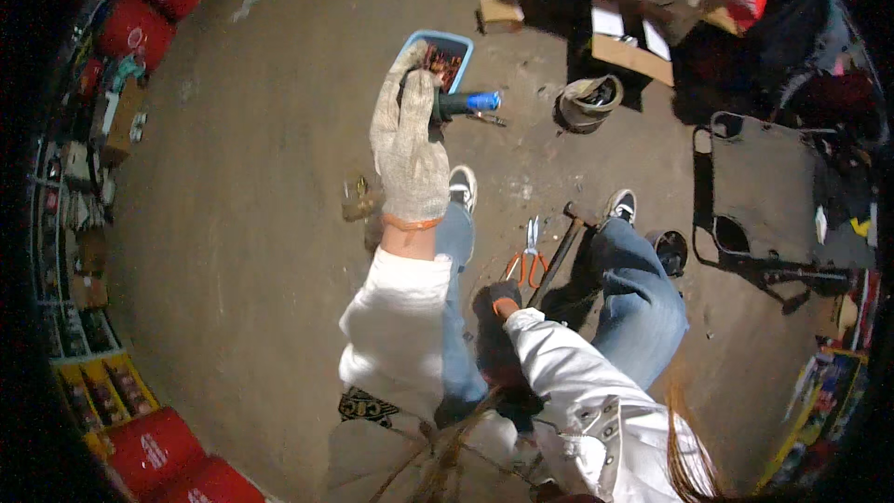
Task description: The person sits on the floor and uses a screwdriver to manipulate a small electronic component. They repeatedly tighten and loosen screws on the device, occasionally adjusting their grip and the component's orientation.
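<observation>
Blue-tipped cylinder (pixel 467 103), one, in left hand (pixel 411 135)

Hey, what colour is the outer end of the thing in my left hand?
Bright blue; that outer end shows best in the head view.

The location was a workshop, indicated by the hammer (pixel 560 260) and pliers (pixel 532 249) on the grey-brown floor (pixel 233 224) and yellow-edged bins (pixel 102 389).

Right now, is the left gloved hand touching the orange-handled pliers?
Apart: the head view shows floor between the left gloved hand and orange-handled pliers.
</observation>
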A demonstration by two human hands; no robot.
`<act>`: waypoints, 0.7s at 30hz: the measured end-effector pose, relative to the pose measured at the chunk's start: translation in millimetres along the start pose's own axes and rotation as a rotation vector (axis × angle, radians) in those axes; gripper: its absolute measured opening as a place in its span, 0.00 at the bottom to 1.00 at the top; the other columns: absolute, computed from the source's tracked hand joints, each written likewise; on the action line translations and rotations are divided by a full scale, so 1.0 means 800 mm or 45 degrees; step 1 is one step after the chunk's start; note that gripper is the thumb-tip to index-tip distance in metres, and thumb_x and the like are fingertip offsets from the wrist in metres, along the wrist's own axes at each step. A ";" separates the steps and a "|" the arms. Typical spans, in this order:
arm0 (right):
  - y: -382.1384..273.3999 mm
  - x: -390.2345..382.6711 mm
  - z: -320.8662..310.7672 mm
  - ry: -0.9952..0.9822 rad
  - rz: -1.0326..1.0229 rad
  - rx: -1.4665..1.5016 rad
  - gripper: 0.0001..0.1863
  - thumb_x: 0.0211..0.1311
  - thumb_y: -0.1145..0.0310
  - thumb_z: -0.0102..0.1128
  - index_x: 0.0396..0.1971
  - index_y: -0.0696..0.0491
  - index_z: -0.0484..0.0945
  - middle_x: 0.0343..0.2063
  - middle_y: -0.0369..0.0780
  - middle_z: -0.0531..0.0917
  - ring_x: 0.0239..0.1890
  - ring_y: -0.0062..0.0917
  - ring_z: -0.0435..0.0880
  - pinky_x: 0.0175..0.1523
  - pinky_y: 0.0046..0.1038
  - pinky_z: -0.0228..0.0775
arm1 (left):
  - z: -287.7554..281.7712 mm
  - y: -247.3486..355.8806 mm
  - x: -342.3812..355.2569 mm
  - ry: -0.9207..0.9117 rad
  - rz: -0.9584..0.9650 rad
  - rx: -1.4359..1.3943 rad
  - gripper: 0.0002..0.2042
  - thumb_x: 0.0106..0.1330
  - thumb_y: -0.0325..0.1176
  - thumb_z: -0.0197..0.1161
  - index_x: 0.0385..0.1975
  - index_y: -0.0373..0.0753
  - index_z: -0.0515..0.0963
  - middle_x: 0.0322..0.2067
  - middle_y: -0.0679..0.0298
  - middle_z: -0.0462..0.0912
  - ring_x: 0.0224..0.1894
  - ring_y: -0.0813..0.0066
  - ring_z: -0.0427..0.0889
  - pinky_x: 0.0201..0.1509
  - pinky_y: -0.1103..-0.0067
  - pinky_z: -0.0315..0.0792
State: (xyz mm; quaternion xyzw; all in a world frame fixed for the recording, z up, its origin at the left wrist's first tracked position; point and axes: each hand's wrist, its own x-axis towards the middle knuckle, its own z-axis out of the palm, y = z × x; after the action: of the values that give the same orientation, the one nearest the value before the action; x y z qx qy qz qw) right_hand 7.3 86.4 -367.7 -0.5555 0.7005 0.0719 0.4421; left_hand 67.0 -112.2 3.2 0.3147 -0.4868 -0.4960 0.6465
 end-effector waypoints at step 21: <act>-0.064 -0.331 -0.419 1.080 -1.034 0.839 0.12 0.60 0.75 0.58 0.44 0.58 0.80 0.35 0.39 0.84 0.34 0.19 0.79 0.40 0.22 0.71 | 0.026 0.012 -0.003 -0.168 -0.101 -0.119 0.13 0.66 0.40 0.57 0.38 0.38 0.83 0.26 0.74 0.74 0.29 0.87 0.69 0.33 0.87 0.63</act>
State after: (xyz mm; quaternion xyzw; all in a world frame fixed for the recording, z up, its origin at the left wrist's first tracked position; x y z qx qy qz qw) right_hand -132.3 58.4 38.1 -0.5910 0.5344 -0.5421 0.2669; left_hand 50.8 -105.4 17.6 0.2698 -0.4920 -0.5631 0.6067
